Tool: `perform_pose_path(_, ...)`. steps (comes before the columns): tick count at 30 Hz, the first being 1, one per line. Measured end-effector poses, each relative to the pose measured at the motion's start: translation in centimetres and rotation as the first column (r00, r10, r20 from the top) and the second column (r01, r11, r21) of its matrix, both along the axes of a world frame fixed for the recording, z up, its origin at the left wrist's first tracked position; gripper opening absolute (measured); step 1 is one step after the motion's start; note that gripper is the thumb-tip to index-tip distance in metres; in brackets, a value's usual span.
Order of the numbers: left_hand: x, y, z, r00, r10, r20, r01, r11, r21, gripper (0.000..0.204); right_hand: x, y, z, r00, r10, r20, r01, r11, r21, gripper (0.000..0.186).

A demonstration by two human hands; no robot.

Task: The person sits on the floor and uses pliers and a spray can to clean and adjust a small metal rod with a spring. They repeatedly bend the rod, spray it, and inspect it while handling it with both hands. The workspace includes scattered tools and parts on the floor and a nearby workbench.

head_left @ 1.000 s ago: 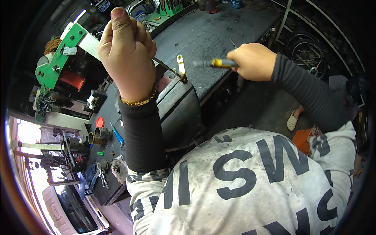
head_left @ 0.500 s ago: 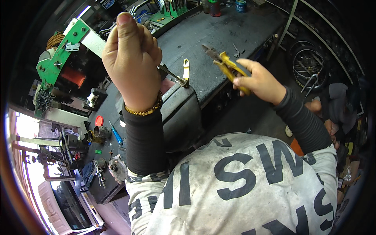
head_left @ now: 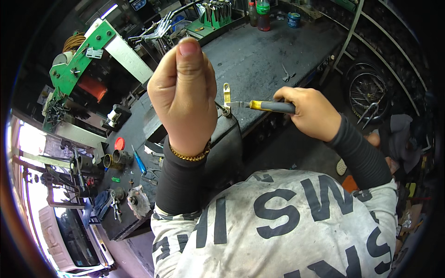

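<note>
In my right hand [head_left: 315,111] is a pair of pliers [head_left: 272,106] with yellow and grey handles, lying nearly level and pointing left. The jaws reach the foot of an upright brass-coloured flat strip [head_left: 226,95] with a slot near its top; I cannot tell whether they grip it. My left hand [head_left: 185,92] is closed, thumb on top, and hides whatever is inside it. A thin dark rod [head_left: 219,107] runs from behind this fist to a small round metal fitting [head_left: 225,111]. The fitting sits at the top of a large dark grey block [head_left: 222,143] at the bench edge.
Beyond is a dark workbench [head_left: 259,55] with a small metal tool [head_left: 288,73], a bottle of red liquid [head_left: 263,21] and a blue tin [head_left: 294,20]. A green metal frame [head_left: 83,60] rises at left. A spoked wheel [head_left: 367,88] and a seated person [head_left: 403,143] are at right.
The pliers have swung from upright to nearly level, and their jaws have come down to the fitting by the strip. In the picture, my left fist sits lower and farther right.
</note>
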State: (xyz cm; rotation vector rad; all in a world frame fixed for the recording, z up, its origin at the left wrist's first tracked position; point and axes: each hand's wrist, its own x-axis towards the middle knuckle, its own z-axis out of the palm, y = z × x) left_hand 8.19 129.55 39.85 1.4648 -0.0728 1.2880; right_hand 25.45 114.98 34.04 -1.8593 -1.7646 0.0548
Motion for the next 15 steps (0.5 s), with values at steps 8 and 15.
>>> perform_pose_path(8,0.0,-0.4,-0.1,1.0,0.005,0.009,-0.005,1.0,-0.014,0.036,0.1,1.0,-3.0,0.993,-0.009,0.116,0.011,1.0,-0.013,0.03)
perform_pose_path(15,-0.3,0.1,0.1,1.0,-0.005,0.0,0.005,0.999,-0.054,0.039,0.0,-0.3,-3.0,0.93,0.003,-0.368,-0.122,0.946,-0.302,0.027)
